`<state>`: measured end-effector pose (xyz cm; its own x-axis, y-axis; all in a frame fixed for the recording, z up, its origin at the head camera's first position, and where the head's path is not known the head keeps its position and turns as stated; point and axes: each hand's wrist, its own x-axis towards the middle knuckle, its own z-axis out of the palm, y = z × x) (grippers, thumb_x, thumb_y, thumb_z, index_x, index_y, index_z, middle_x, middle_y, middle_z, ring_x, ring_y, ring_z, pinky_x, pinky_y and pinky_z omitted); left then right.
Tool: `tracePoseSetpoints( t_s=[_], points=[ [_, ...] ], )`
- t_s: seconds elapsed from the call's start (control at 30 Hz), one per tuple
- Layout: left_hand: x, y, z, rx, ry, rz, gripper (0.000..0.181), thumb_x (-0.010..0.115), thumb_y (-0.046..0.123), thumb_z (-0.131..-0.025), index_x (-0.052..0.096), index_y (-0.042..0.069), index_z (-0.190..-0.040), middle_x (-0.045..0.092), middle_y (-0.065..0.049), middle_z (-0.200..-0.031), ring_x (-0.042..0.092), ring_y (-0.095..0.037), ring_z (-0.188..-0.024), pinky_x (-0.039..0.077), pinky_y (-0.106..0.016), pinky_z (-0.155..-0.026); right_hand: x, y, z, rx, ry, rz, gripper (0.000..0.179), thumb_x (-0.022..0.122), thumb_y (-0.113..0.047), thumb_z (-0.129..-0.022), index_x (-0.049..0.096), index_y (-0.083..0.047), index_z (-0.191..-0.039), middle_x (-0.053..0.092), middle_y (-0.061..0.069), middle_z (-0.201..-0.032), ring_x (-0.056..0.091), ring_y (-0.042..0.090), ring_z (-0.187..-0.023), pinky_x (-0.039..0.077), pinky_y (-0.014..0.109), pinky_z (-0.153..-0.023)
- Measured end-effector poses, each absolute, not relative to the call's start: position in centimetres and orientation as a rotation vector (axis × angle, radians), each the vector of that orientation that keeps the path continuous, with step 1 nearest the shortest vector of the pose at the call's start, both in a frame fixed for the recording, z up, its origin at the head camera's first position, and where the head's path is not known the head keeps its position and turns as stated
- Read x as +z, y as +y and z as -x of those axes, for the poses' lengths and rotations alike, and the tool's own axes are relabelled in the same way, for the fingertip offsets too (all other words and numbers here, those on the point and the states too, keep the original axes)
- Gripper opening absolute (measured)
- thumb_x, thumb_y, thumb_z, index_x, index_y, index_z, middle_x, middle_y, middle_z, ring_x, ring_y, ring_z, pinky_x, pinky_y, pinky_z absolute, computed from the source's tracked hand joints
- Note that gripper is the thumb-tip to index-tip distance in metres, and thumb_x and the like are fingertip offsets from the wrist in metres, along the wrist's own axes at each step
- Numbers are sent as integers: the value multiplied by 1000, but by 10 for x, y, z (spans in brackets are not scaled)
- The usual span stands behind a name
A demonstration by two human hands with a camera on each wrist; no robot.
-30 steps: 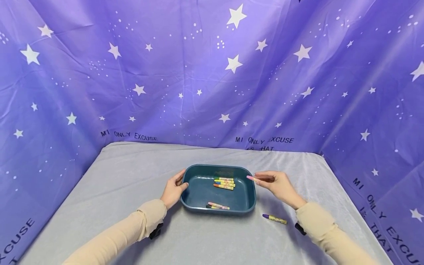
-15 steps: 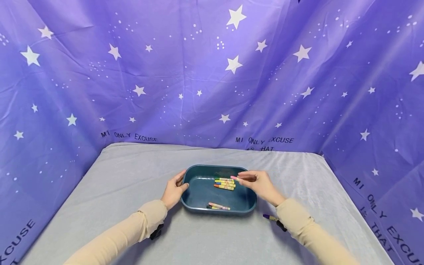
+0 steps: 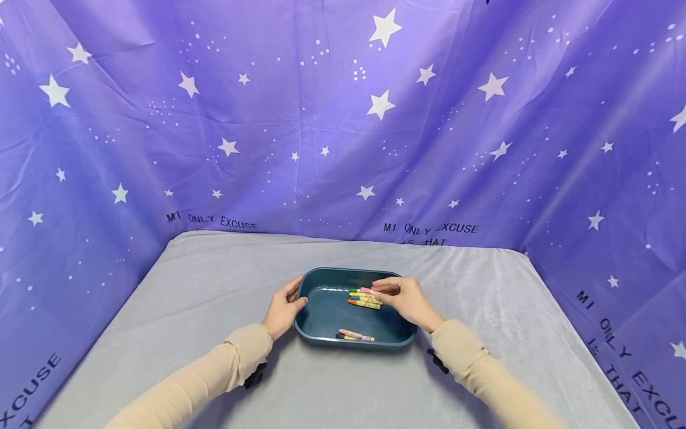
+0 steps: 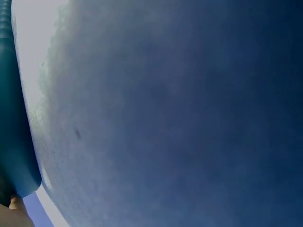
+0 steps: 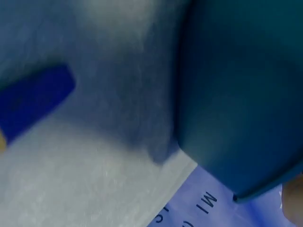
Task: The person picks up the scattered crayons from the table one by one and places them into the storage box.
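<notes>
A dark teal tray (image 3: pixel 332 322) rests on the cloth. My left hand (image 3: pixel 283 308) grips its left end, with the thumb over the rim and the fingers outside. My right hand (image 3: pixel 406 299) reaches over the right side and pinches a pink crayon (image 3: pixel 365 290), whose rear end the fingers hide. Just below that crayon lies a row of crayons, with an orange crayon (image 3: pixel 364 304) nearest me. Two more, a pale pink crayon (image 3: pixel 356 335) and a dark-tipped crayon (image 3: pixel 340 336), lie along the tray's near wall.
A purple crayon (image 5: pixel 40 101) lies on the cloth outside the tray, mostly covered by the right sleeve (image 3: pixel 455 345) in the head view. Grey cloth (image 3: pixel 214 280) covers the table. Purple star-printed curtains (image 3: pixel 300 119) stand behind and at both sides.
My right hand has carried the pink crayon leftward, from beyond the right rim to above the row of crayons. Its sleeve now covers most of the purple crayon. The left hand keeps its grip.
</notes>
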<state>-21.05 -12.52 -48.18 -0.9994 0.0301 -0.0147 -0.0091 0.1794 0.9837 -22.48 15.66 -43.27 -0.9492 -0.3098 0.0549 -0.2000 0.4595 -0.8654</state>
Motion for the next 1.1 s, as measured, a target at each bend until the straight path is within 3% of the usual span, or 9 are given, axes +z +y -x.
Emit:
tracePoseSetpoints(
  t_s=[0.23,0.57,1.1],
  points=[
    [-484,-125,210,2007,2382,-9,59,53,-6,-86,33,1,-141,40,-21,-140,41,-31,-128,41,-40,-100,-441,147,225,-1489,2552,510,26,67,-8,-81,68,-3,-106,68,13,-102,66,20,-85,56,34,-67],
    [-473,-122,209,2008,2342,-21,58,52,-5,-87,32,0,-141,38,-21,-142,40,-31,-128,40,-43,-101,-456,140,234,-1419,2574,616,25,70,-7,-78,69,-1,-102,71,11,-93,67,20,-85,54,20,-68],
    [-481,-124,212,2027,2364,10,59,54,-5,-85,34,2,-141,41,-19,-140,42,-28,-128,41,-40,-100,-465,133,243,-1316,2598,511,22,70,-1,-76,71,-4,-98,71,9,-92,66,19,-84,56,29,-71]
  ],
)
